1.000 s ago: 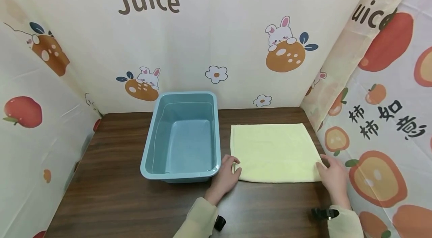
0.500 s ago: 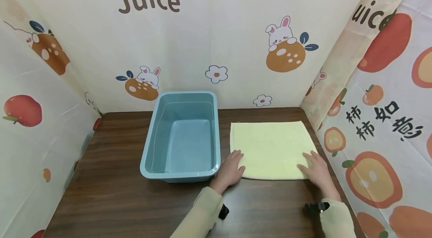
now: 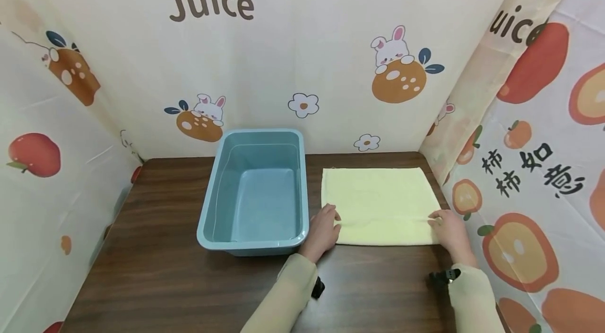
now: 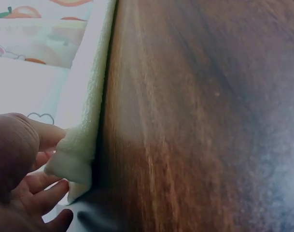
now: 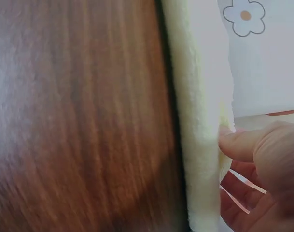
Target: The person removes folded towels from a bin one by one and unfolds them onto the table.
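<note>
A pale yellow folded towel (image 3: pixel 378 191) lies flat on the wooden table, with a faint crease running across it near the front edge. My left hand (image 3: pixel 322 230) pinches its left side by the front corner. In the left wrist view the thumb of that hand (image 4: pixel 21 150) is above the towel layers (image 4: pixel 91 92) and the other fingers are lower at the side. My right hand (image 3: pixel 452 236) pinches the opposite side at about the crease. The right wrist view shows that hand's thumb (image 5: pixel 241 144) pressed on the towel (image 5: pixel 192 96), with its other fingers curled beneath.
A light blue plastic basin (image 3: pixel 264 201) stands left of the towel, its right front rim close beside my left hand. The dark wooden table (image 3: pixel 156 249) meets printed curtains at the back (image 3: pixel 264 60) and right (image 3: pixel 520 165).
Both hands have shifted slightly away from me. The right hand spread over the towel's front corner, then drew to its side and pinched it. A crease has appeared, and the front edge lies farther back.
</note>
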Motion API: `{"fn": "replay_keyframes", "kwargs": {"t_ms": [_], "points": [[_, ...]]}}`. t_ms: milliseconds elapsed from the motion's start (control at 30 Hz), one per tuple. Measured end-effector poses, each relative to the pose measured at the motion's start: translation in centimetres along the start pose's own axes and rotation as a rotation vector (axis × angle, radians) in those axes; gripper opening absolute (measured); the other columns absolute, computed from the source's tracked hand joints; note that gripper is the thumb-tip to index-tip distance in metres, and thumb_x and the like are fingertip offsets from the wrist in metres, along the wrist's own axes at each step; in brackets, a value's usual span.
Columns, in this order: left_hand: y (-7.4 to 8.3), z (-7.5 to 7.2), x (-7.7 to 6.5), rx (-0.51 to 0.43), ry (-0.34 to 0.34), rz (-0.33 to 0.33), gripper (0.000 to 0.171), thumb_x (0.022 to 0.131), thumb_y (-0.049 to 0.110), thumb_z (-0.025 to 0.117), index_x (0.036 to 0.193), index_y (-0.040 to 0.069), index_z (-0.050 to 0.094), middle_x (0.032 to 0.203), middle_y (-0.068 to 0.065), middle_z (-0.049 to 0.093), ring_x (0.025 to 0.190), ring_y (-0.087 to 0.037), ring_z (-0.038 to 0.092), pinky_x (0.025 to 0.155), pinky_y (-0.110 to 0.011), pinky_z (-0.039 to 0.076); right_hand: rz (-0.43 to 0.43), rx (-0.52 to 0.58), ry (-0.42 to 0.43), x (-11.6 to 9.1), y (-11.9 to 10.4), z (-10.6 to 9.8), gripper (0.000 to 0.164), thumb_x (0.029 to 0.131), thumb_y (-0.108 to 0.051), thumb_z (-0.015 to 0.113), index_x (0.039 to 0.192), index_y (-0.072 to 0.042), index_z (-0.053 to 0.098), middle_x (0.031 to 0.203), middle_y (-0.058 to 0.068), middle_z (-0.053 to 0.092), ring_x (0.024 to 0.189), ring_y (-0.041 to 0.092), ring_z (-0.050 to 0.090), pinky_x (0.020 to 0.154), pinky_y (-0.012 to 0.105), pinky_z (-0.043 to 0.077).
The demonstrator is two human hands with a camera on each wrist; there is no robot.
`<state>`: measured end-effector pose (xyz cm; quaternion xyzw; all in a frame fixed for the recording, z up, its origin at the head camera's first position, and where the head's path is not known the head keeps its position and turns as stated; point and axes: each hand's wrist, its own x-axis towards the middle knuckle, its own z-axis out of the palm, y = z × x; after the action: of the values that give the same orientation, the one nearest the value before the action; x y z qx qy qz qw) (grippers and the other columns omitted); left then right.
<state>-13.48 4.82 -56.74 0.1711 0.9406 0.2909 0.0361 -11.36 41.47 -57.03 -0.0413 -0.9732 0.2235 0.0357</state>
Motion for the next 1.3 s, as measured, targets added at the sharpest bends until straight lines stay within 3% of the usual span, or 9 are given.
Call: {"fn": "replay_keyframes", "kwargs": {"t_ms": [300, 500, 633, 800, 933, 1000, 1100, 1200, 1300], "points": [[-0.9, -0.7, -0.5, -0.152, 0.042, 0.114, 0.009, 0.093, 0.022, 0.071, 0.098, 0.017, 0.066, 0.104, 0.001, 0.066, 0.103, -0.018, 0.062, 0.089, -0.037, 0.046, 0.053, 0.105, 0.009, -2.5, -0.9, -1.8, 0.02, 0.095, -0.01, 0.066, 0.106, 0.006, 0.066, 0.106, 0.028, 0.065, 0.095, 0.042, 0.059, 0.075, 0.05, 0.045], [-0.8, -2.2, -1.8, -0.329, -0.098, 0.164, 0.027, 0.09, 0.016, 0.074, 0.115, 0.015, 0.064, 0.094, 0.0, 0.061, 0.082, -0.012, 0.054, 0.076, -0.027, 0.046, 0.055, 0.103, -0.073, -4.5, -0.3, -3.2, 0.014, 0.092, -0.011, 0.07, 0.101, 0.0, 0.067, 0.093, 0.015, 0.067, 0.077, 0.023, 0.053, 0.065, 0.034, 0.04], [-0.6, -2.9, -2.4, -0.332, -0.217, 0.206, 0.035, 0.089, 0.015, 0.075, 0.123, 0.015, 0.067, 0.089, 0.007, 0.057, 0.079, -0.006, 0.051, 0.073, -0.022, 0.045, 0.023, 0.121, -0.15, -5.5, 0.3, -3.4, 0.018, 0.091, -0.016, 0.073, 0.101, -0.002, 0.07, 0.091, 0.008, 0.069, 0.075, 0.015, 0.054, 0.062, 0.029, 0.043], [-0.9, -2.8, -3.0, -0.309, -0.335, 0.215, 0.017, 0.094, 0.028, 0.07, 0.106, 0.017, 0.076, 0.078, 0.013, 0.059, 0.069, -0.002, 0.051, 0.067, -0.019, 0.044, 0.109, 0.174, -0.265, -6.4, 0.7, -3.6, 0.034, 0.1, -0.03, 0.062, 0.107, 0.001, 0.07, 0.085, 0.004, 0.068, 0.076, 0.014, 0.06, 0.065, 0.03, 0.047], [-1.1, -2.3, -3.2, -0.359, -0.399, 0.133, 0.031, 0.101, 0.04, 0.057, 0.089, 0.018, 0.075, 0.069, 0.011, 0.064, 0.065, -0.002, 0.053, 0.066, -0.021, 0.045, 0.194, 0.145, -0.301, -6.2, 0.9, -3.6, 0.039, 0.102, -0.034, 0.057, 0.109, 0.002, 0.068, 0.083, 0.004, 0.068, 0.076, 0.018, 0.06, 0.065, 0.034, 0.043], [-1.1, -2.0, -3.1, -0.363, -0.395, 0.114, 0.03, 0.101, 0.038, 0.057, 0.092, 0.016, 0.075, 0.072, 0.01, 0.065, 0.067, -0.003, 0.054, 0.067, -0.022, 0.046, 0.188, 0.115, -0.288, -6.0, 1.1, -3.4, 0.034, 0.097, -0.03, 0.065, 0.108, 0.002, 0.068, 0.081, 0.003, 0.067, 0.072, 0.018, 0.057, 0.063, 0.033, 0.042], [-1.1, -1.6, -3.1, -0.261, -0.32, 0.164, 0.022, 0.097, 0.033, 0.066, 0.107, 0.016, 0.074, 0.09, 0.008, 0.066, 0.083, -0.005, 0.058, 0.077, -0.024, 0.047, 0.115, 0.071, -0.237, -6.0, 0.8, -3.1, 0.034, 0.087, -0.021, 0.076, 0.109, 0.004, 0.067, 0.086, 0.011, 0.067, 0.077, 0.027, 0.06, 0.068, 0.041, 0.047], [-1.0, -1.4, -3.3, -0.111, -0.252, 0.211, 0.04, 0.09, 0.035, 0.075, 0.125, 0.018, 0.068, 0.122, 0.002, 0.062, 0.113, -0.014, 0.055, 0.095, -0.032, 0.045, 0.017, 0.032, -0.179, -6.0, 0.1, -2.7, 0.052, 0.078, -0.019, 0.084, 0.117, 0.008, 0.064, 0.107, 0.027, 0.064, 0.099, 0.043, 0.059, 0.083, 0.056, 0.046], [-0.8, -1.3, -3.7, 0.003, -0.269, 0.202, 0.067, 0.083, 0.046, 0.079, 0.14, 0.02, 0.057, 0.151, -0.006, 0.042, 0.139, -0.026, 0.036, 0.109, -0.046, 0.035, -0.045, 0.043, -0.162, -6.0, -0.7, -1.9, 0.074, 0.073, -0.025, 0.088, 0.129, 0.009, 0.055, 0.13, 0.04, 0.046, 0.12, 0.056, 0.042, 0.094, 0.068, 0.032]]}}
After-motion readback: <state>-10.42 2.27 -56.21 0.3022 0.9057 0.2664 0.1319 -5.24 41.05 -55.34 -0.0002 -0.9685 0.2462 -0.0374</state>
